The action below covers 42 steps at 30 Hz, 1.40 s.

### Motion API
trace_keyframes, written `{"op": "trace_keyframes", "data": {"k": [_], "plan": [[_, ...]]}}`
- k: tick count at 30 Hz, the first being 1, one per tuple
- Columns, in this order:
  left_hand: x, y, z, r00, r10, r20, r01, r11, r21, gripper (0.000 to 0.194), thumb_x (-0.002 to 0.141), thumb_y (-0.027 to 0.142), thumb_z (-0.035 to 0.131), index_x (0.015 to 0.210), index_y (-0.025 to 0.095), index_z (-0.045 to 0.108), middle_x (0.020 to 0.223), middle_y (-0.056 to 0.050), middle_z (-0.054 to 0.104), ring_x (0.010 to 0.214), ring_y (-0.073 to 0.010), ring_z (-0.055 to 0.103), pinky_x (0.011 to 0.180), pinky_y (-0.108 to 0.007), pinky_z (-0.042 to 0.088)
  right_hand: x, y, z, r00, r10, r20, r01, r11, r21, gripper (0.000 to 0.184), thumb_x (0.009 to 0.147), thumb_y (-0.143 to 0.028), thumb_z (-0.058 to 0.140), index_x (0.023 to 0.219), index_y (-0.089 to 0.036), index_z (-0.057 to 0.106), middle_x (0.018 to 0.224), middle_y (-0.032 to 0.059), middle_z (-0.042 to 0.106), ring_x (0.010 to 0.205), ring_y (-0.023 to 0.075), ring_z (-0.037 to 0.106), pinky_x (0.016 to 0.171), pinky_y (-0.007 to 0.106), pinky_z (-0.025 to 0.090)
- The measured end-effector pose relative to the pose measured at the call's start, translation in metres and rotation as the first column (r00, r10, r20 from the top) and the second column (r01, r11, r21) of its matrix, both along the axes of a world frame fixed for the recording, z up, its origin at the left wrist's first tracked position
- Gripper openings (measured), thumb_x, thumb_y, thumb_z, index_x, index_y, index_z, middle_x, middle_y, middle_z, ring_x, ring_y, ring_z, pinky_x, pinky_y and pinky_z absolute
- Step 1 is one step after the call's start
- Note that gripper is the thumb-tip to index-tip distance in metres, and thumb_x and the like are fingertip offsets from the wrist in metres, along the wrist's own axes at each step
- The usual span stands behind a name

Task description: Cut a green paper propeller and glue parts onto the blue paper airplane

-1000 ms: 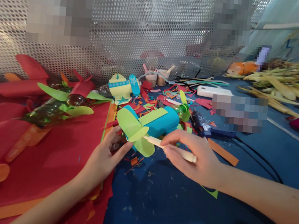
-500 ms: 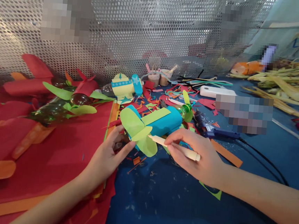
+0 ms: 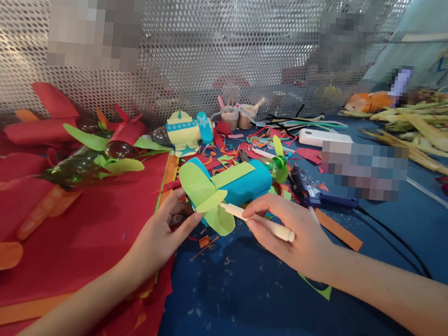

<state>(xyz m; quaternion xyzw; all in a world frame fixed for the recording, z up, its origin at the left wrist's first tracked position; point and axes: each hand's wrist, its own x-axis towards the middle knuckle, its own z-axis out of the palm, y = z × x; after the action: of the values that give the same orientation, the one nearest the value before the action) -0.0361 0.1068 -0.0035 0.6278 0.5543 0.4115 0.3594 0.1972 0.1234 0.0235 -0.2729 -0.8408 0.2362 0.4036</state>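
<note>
A toy plane (image 3: 242, 182), made of a bottle wrapped in blue paper with light green paper wings and tail, lies tilted before me. Its green bottle neck and propeller point to the far right. My left hand (image 3: 175, 213) grips the tail end, thumb in front and the other fingers partly hidden behind it. My right hand (image 3: 287, 231) is closed around a cream-coloured marker pen (image 3: 268, 227). The pen's tip meets the green tail paper, or sits just over it; I cannot tell which.
Red paper sheets (image 3: 96, 230) and red paper planes (image 3: 49, 132) fill the left. Behind lie paper scraps (image 3: 226, 147) and a yellow-and-blue plane (image 3: 183, 133). A blue glue gun (image 3: 316, 194) with a black cable lies right, near an orange strip (image 3: 338, 229). A perforated metal screen (image 3: 219, 42) stands behind.
My right hand and the marker pen have shifted slightly left, the tip moving a little further over the green tail. My left hand and the plane stay nearly still.
</note>
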Motion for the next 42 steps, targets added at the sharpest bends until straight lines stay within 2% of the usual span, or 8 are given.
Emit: {"op": "trace_keyframes", "data": {"k": [10,24,42], "plan": [[0.0002,-0.0003,-0.0002,1.000,-0.007,0.001,0.007,1.000,0.010,0.047,0.081,0.046,0.056,0.118,0.021,0.043,0.091,-0.004,0.068,0.082,-0.0204,0.066,0.074,-0.032,0.053,-0.0005,0.0001,0.0018,1.000,0.018,0.003,-0.018,1.000,-0.009,0.005,0.087,-0.015,0.051,0.087,-0.016,0.056,0.079,0.0038,0.065,0.072,0.0122,0.058,0.065,0.022,0.045],[-0.0001,-0.0001,0.0000,1.000,-0.014,-0.001,0.014,1.000,0.015,0.043,0.082,0.044,0.055,0.117,0.022,0.043,0.089,-0.002,0.067,0.082,-0.0193,0.065,0.076,-0.031,0.052,-0.0001,0.0001,-0.0001,1.000,0.011,0.010,-0.011,1.000,-0.002,0.005,0.088,-0.017,0.050,0.088,-0.020,0.054,0.081,0.0027,0.065,0.073,0.0132,0.059,0.064,0.024,0.046],[0.0004,-0.0001,0.0001,1.000,0.010,0.004,-0.010,1.000,0.003,0.047,0.080,0.047,0.057,0.118,0.021,0.044,0.092,-0.004,0.068,0.085,-0.0221,0.066,0.077,-0.033,0.052,-0.0001,0.0008,0.0004,1.000,-0.024,-0.009,0.024,0.999,0.028,0.006,0.088,-0.017,0.050,0.087,-0.021,0.054,0.077,-0.0001,0.064,0.068,0.0112,0.059,0.062,0.022,0.045]]}}
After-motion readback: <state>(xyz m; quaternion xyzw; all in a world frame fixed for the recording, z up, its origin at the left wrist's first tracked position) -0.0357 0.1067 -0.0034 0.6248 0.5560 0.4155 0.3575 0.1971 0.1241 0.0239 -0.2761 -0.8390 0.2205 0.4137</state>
